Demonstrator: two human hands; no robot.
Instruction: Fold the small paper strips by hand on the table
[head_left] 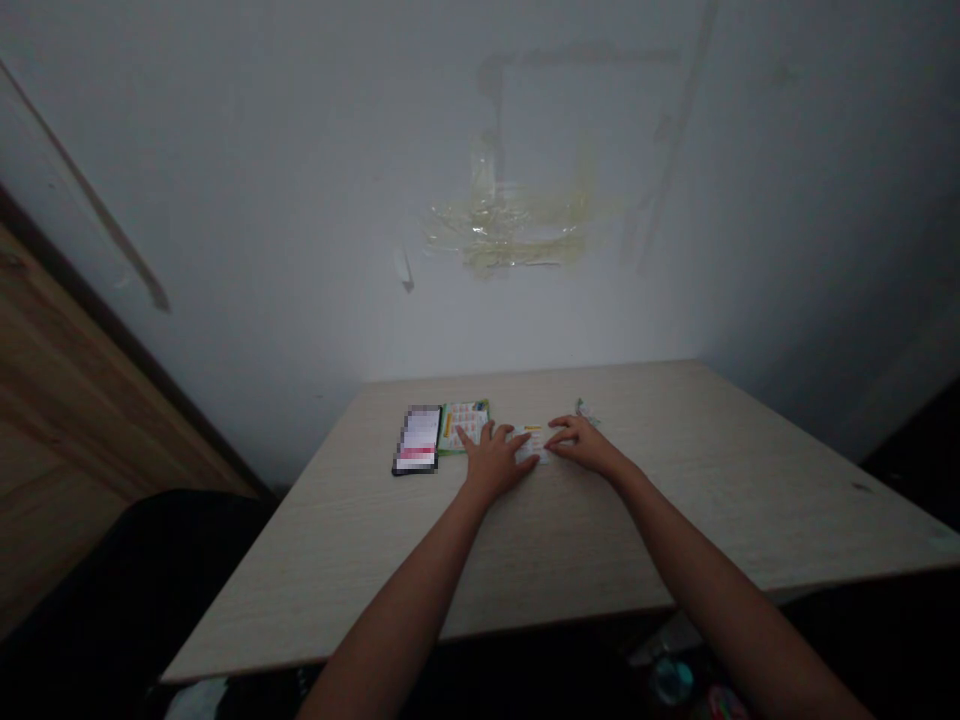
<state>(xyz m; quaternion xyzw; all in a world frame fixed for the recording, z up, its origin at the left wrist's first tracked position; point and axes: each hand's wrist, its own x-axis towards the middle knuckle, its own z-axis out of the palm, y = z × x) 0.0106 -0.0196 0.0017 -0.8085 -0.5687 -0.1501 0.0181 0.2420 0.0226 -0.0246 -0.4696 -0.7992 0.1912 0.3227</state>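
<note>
A small white printed sheet (533, 434) with yellow and reddish marks lies flat on the table, between my hands. My left hand (492, 464) rests with spread fingers, its thumb and index at the sheet's left side. The other fingers reach over a green-edged printed card (466, 412), partly covering it. At the sheet's right edge, my right hand (583, 444) has its thumb and fingertips drawn together in a pinch. Just beyond that hand sits a small crumpled, greenish-white scrap (586, 409), partly hidden by it.
A dark-edged phone (418, 440) with a blurred-out lit screen lies left of the green card. The pale wooden table (360, 560) meets a grey wall (300, 200) bearing old tape (517, 235). Wooden boards (67, 400) stand at the left.
</note>
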